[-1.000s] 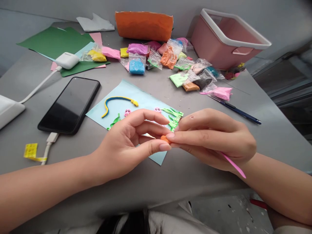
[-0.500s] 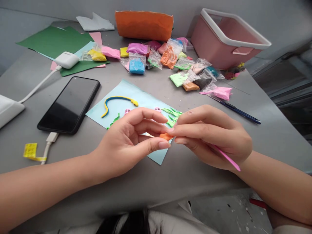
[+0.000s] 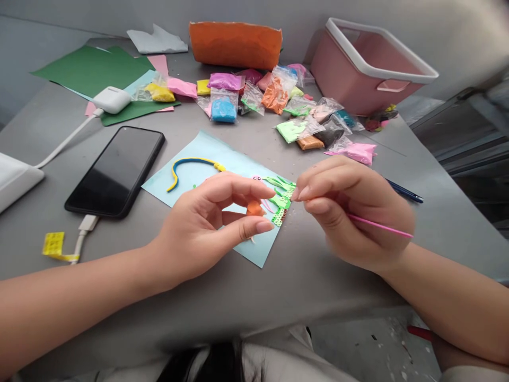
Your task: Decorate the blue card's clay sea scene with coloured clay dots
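Observation:
My left hand (image 3: 210, 223) is curled around a small lump of orange clay (image 3: 254, 208), which shows between the fingers and the thumb. To its right, my right hand (image 3: 353, 212) is closed, with a thin pink modelling tool (image 3: 382, 227) tucked in the palm and sticking out to the right. Its thumb and fingertips are pinched together; whether something tiny is between them I cannot make out. Below both hands lies a light blue sheet (image 3: 191, 146), bearing a blue-and-yellow clay eel (image 3: 186, 161) and green clay seaweed (image 3: 281, 202). My left hand hides part of the sheet.
Bags of coloured clay (image 3: 224, 109) are spread across the back. Behind them stand an orange box (image 3: 235, 45) and a pink bin (image 3: 358, 74). A phone (image 3: 117, 172) with its cable lies at left, near green paper (image 3: 95, 66). A dark blue pen (image 3: 403, 191) rests at right.
My right hand has drawn away from the orange clay, to the right and slightly up. The pink tool in it has swung closer to level. My left hand keeps the clay.

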Motion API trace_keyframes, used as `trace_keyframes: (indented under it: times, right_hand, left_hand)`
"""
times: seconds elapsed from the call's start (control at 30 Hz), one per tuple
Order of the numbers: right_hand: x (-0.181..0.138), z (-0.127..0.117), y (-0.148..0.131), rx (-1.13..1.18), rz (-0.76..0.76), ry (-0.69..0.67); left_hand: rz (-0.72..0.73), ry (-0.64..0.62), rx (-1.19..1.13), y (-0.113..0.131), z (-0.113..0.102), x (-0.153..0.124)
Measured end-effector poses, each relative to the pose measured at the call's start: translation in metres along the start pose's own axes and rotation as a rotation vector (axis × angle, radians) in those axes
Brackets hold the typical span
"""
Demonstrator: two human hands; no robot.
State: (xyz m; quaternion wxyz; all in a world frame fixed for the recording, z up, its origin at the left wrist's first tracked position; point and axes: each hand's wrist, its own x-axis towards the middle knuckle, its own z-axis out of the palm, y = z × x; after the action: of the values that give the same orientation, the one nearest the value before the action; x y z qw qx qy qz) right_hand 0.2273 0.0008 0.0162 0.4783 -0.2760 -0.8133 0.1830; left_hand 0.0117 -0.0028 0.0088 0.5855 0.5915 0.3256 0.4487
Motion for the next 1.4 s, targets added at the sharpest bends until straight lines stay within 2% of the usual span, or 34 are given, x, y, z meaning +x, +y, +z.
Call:
trace_keyframes:
  times: [0.2,0.37,0.5,0.77,0.87,0.97,1.07,1.2,1.4]
  right_hand:
    - [-0.001,0.003,0.004,0.104,0.059,-0.045]
    - [-0.003,0.003,0.006,0.055,0.092,-0.028]
    - [-0.001,0.0,0.005,0.009,0.047,-0.074]
    - [-0.001,0.0,0.011,-0.027,0.049,-0.003]
    - [-0.001,0.0,0.014,-0.033,0.023,0.023]
    - [0.0,-0.001,0.017,-0.071,0.053,0.067]
    - [0.001,-0.002,0.021,-0.095,0.089,0.088]
    - [0.003,-0.003,0.024,-0.084,0.127,0.132]
    - [0.004,-0.002,0.023,-0.105,0.109,0.176]
  left_hand:
    - [-0.024,0.018,0.023,0.002,-0.004,0.002]
    - [-0.01,0.037,-0.086,-0.001,-0.003,0.003]
    - [-0.008,0.081,-0.049,-0.002,-0.001,0.005]
    - [-0.083,-0.067,0.04,-0.01,-0.003,0.01]
    - [-0.036,-0.05,0.104,-0.013,0.0,0.017]
    - [0.073,-0.03,0.131,-0.006,0.006,0.027]
    - [0.064,0.037,0.053,0.005,0.011,0.032]
    - [-0.086,0.066,-0.044,0.007,0.006,0.023]
    - [-0.06,0.068,-0.162,-0.001,-0.003,0.009]
